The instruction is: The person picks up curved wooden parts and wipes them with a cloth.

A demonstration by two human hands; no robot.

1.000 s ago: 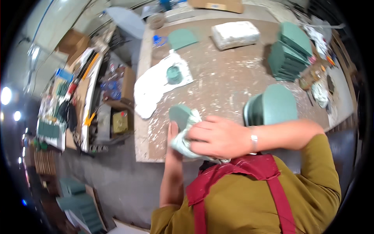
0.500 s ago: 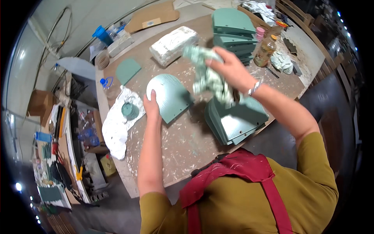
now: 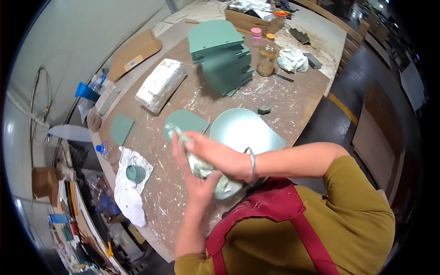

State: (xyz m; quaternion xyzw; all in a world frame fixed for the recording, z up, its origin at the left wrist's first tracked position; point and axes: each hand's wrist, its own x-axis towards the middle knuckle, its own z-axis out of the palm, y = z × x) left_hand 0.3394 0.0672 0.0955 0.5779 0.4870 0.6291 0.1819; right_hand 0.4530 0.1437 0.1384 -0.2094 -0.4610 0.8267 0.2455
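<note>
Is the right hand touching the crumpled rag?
Touching. The head view shows the right hand wrapped over the crumpled rag, fingers closed on it, with the left hand beneath.

We look down on a paint-spattered workbench [image 3: 293, 98]. Our right hand [image 3: 219, 156] and left hand [image 3: 198, 183] are closed together around a crumpled, green-stained rag [image 3: 201, 166], held just above the bench edge. Just behind the hands lie a small arched green panel [image 3: 185, 123] and a larger pale green panel [image 3: 243, 130], flat and touching side by side. Further back stands a stack of green panels [image 3: 224, 55], with an amber bottle [image 3: 267, 56] just beside it. To the left a wrapped white block [image 3: 161, 85] lies flat, and a green round lid [image 3: 135, 173] sits on a white cloth [image 3: 130, 195].
</note>
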